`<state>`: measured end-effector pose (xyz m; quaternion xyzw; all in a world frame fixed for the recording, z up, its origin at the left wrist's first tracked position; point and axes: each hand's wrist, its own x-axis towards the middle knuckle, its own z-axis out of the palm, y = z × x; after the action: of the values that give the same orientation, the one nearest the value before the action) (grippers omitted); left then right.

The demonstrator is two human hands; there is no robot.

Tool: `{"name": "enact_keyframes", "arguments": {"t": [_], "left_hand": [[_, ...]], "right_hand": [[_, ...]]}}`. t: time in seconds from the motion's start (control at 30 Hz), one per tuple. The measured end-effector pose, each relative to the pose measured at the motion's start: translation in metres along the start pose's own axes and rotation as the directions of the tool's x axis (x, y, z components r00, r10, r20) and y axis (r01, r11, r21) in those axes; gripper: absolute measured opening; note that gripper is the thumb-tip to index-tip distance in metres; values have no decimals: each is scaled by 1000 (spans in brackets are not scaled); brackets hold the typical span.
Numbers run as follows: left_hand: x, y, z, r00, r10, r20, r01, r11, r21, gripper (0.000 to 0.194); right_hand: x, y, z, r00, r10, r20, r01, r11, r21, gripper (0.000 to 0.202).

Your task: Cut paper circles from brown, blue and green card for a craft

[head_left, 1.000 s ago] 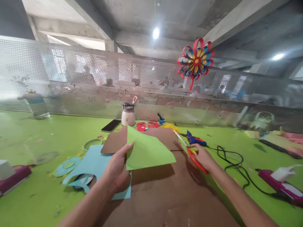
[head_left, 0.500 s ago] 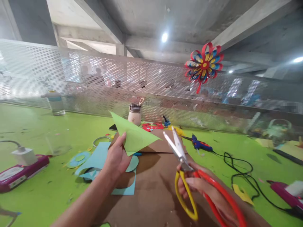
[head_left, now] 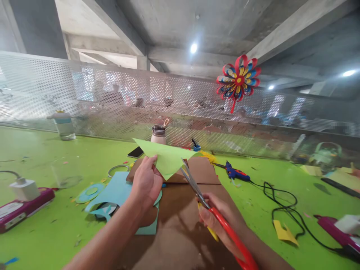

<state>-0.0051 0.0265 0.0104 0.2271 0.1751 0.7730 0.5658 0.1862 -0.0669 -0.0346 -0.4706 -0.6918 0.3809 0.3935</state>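
From the head camera, the left hand (head_left: 146,183) is raised above the table, thumb and fingers pinched on the near-left edge of a light green paper sheet (head_left: 165,157), which is held up in the air over the brown cardboard (head_left: 180,221). The right hand (head_left: 218,221) is wrapped around the red and yellow handles of a pair of scissors (head_left: 202,202); the blades point up and to the left and stand slightly parted, their tips right at the lower right edge of the green sheet, touching or just short of it.

Under the left wrist lies a light blue paper sheet (head_left: 112,191) with round holes cut from it, partly on the cardboard and partly on the green table (head_left: 56,232). A blue glue gun (head_left: 234,173) lies to the right, its black cord (head_left: 281,198) looping toward the near edge. A small bottle (head_left: 159,135) and a phone (head_left: 135,152) sit beyond the cardboard. A paper flower (head_left: 238,80) hangs on the perforated screen (head_left: 84,93).
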Motion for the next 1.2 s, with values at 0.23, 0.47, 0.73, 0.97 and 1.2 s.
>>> {"name": "enact_keyframes", "arguments": {"t": [0.23,0.47,0.73,0.97,1.2], "left_hand": [[-17,-4,-3,995,-45,86,40,997,63,16],[-28,-13,-9,990,-111,87,94,978,187,28],[-30,-11,-18,983,-127,132,88,960,267,42],[-33,-14,-16,980,-179,83,149,947,283,40],[-37,-15,-15,981,-192,30,178,950,257,38]], "right_hand": [[10,6,20,995,80,-55,-69,981,181,59],[8,16,34,988,83,-132,-43,958,284,61],[12,42,30,977,124,-172,-68,953,297,67],[13,50,30,973,168,-158,-104,931,350,68],[15,47,31,971,167,-170,-105,941,321,69]]}}
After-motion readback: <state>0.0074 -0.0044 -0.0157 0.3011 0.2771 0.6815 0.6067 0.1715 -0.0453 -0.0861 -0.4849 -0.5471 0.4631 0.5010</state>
